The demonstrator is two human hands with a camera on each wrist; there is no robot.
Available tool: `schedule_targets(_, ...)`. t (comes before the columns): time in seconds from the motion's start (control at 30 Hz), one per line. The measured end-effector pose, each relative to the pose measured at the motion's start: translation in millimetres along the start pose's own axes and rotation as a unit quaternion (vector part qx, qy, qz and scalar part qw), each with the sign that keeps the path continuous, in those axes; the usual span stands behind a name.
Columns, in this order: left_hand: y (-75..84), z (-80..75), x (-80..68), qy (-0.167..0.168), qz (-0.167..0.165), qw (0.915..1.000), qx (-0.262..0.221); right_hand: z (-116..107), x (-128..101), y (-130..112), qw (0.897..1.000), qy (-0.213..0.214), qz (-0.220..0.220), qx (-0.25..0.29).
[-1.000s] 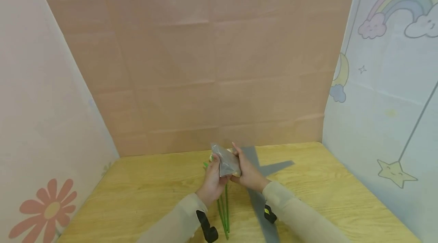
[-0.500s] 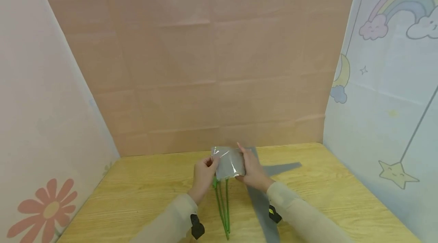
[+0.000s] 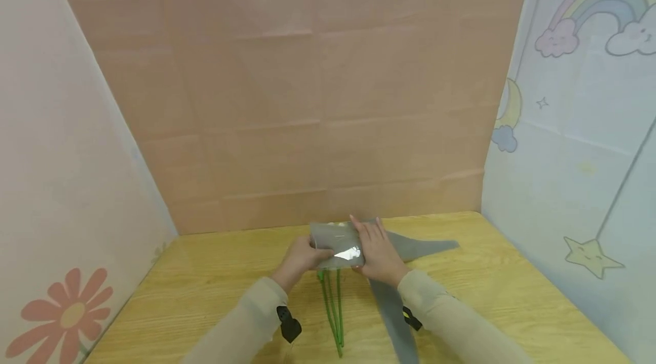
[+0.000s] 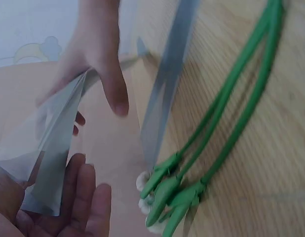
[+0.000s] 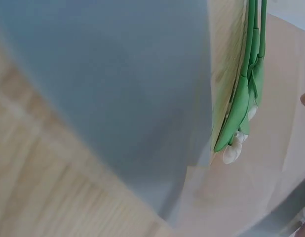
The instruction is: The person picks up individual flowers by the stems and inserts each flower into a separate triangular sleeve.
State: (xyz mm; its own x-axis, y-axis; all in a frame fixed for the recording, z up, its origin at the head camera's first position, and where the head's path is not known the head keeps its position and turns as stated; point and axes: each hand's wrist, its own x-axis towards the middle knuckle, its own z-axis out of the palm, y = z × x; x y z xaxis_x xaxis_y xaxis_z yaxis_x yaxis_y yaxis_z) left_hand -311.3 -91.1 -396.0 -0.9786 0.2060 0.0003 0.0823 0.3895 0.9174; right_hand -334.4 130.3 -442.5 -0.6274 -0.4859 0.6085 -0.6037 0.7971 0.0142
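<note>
clear cellophane sheet (image 3: 335, 244): held over far-centre of wooden table (image 3: 215, 290), long axis left-right, above flower stems (image 3: 333, 307) w/ white buds, stems running near-far. left hand (image 3: 298, 258): fingers curled on sheet's left edge. right hand (image 3: 376, 253): fingers fairly straight on right edge, thumb under. grey paper (image 3: 410, 250) beneath. no writing seen.

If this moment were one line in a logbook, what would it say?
left hand: holds clear sheet | right hand: holds sheet's other edge | green stems: on table, under sheet
</note>
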Motion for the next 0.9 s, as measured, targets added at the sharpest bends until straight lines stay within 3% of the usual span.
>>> schedule_targets(0.1, 1.7, -1.0, 0.3, 0.025, 0.007, 0.9993, 0.026, -1.5, -1.2, -0.6, 1.0, -0.009, -0.004, 0.007)
schedule_targets(0.23, 3.2, -1.1, 1.1, 0.013, 0.001, 0.9999, 0.003, -3.6, -3.2, -0.1, 1.0, -0.021, -0.004, 0.021)
schedule_targets(0.4, 2.1, -2.9, 2.5, 0.037, 0.024, 0.9958, 0.081, -5.1, -5.1, 2.3, 0.999, -0.019, -0.015, 0.029)
schedule_targets(0.47, 1.0, -4.1, 3.6, 0.034, 0.023, 0.9952, 0.09, -5.2, -5.3, 3.0, 0.999, -0.017, -0.02, 0.032)
schedule_targets(0.57, -0.6, -3.0, 4.4, 0.004, 0.01, 0.9992, 0.037, -5.5, -5.3, 4.1, 0.999, -0.014, -0.026, 0.034)
schedule_targets(0.63, -1.5, -0.4, 4.9, -0.023, -0.007, 0.9993, -0.029, -5.8, -5.2, 4.8, 0.999, -0.019, -0.026, 0.042)
schedule_targets(0.77, -3.1, 3.5, 6.6, -0.074, -0.03, 0.986, -0.147, -7.1, -3.8, 6.6, 0.997, -0.029, -0.017, 0.065)
schedule_targets(0.83, -3.7, 4.2, 7.4, -0.089, -0.035, 0.9803, -0.173, -7.6, -3.1, 7.9, 0.997, -0.034, -0.009, 0.072)
schedule_targets(0.9, -3.3, 4.2, 7.9, -0.089, -0.04, 0.9797, -0.175, -8.1, -2.8, 9.3, 0.997, -0.034, -0.006, 0.074)
